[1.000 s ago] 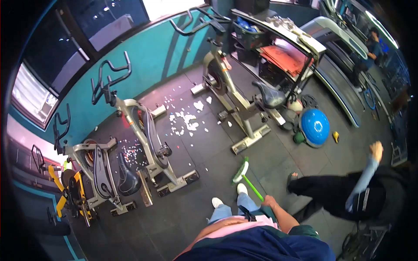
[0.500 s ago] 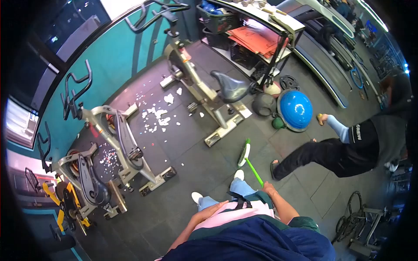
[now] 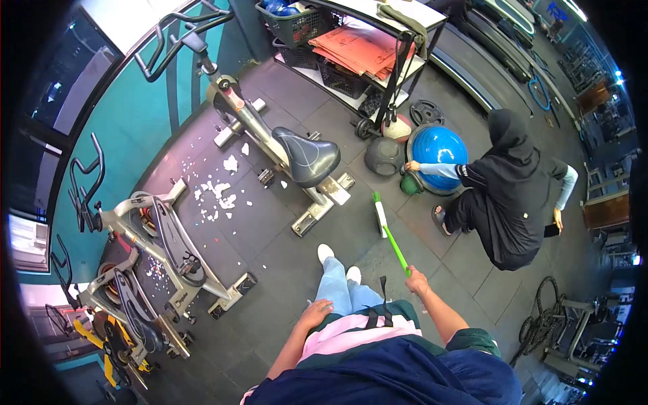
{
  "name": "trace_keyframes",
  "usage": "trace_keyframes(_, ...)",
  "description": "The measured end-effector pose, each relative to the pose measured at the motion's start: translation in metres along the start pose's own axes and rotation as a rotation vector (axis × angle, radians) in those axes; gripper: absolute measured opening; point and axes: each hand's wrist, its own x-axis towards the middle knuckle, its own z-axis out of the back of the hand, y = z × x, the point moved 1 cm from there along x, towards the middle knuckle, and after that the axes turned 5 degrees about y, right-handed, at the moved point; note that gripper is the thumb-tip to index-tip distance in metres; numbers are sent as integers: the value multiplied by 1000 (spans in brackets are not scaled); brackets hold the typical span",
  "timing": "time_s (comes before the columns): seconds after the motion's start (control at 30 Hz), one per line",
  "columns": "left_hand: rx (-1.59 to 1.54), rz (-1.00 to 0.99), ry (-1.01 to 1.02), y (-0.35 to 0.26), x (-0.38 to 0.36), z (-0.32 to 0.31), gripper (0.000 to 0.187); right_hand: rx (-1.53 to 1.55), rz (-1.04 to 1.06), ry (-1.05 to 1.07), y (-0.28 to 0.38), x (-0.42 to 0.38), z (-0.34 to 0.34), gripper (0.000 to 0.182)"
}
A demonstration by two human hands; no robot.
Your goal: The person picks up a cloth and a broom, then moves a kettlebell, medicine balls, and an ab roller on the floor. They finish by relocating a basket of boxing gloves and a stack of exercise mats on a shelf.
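Note:
My right hand (image 3: 418, 279) is closed around the green handle of a broom (image 3: 395, 250). The broom's narrow white head with green bristles (image 3: 380, 214) points away from me, low over the dark floor. At my hip, my left hand (image 3: 316, 314) lies with its fingers flat against my light blue jeans (image 3: 333, 287), holding nothing. White scraps (image 3: 219, 196) are scattered on the floor between two exercise bikes, ahead and left of the broom. Smaller coloured bits (image 3: 157, 270) lie under the nearer bike.
Exercise bikes (image 3: 307, 162) stand ahead and left. A person (image 3: 509, 196) crouches at right, one hand by a green ball (image 3: 411, 183) beside a blue balance dome (image 3: 439, 156). Behind are a grey ball (image 3: 383, 156), a shelf with orange sheets (image 3: 358, 48) and treadmills (image 3: 466, 64).
The other person has moved closer and crouched, reaching to the green ball. My feet have stepped forward, and the broom has swung to a new angle. My left hand has slid down towards my thigh.

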Motion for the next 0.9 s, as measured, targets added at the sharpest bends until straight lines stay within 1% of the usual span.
trace_keyframes(0.07,-40,13,15,-4,13,20,48,218,-9,29,9,20,-4,53)
trace_keyframes(0.1,-48,19,54,-6,19,31,51,329,-11,41,17,30,-4,51)
trace_keyframes(0.2,33,29,96,-4,39,54,52,836,43,240,29,62,-6,43)
trace_keyframes(0.3,8,59,126,-6,45,79,53,1145,69,348,51,86,-1,38)
trace_keyframes(0.4,-4,54,120,2,52,89,53,1265,206,369,87,96,23,34)
trace_keyframes(0.43,2,55,112,3,56,92,53,1244,219,359,100,91,37,28)
trace_keyframes(0.53,6,59,93,0,64,95,52,1435,158,366,127,93,65,25)
trace_keyframes(0.67,12,93,74,-19,68,98,52,1477,452,220,151,86,105,28)
trace_keyframes(0.7,18,109,68,-23,69,97,52,1494,578,256,153,84,116,29)
trace_keyframes(0.73,0,118,61,-27,73,95,51,1582,584,303,157,84,128,31)
trace_keyframes(0.8,-38,137,47,-35,79,89,51,1625,557,278,166,80,151,31)
trace_keyframes(0.9,-62,162,13,-53,92,76,51,1518,630,109,177,75,178,31)
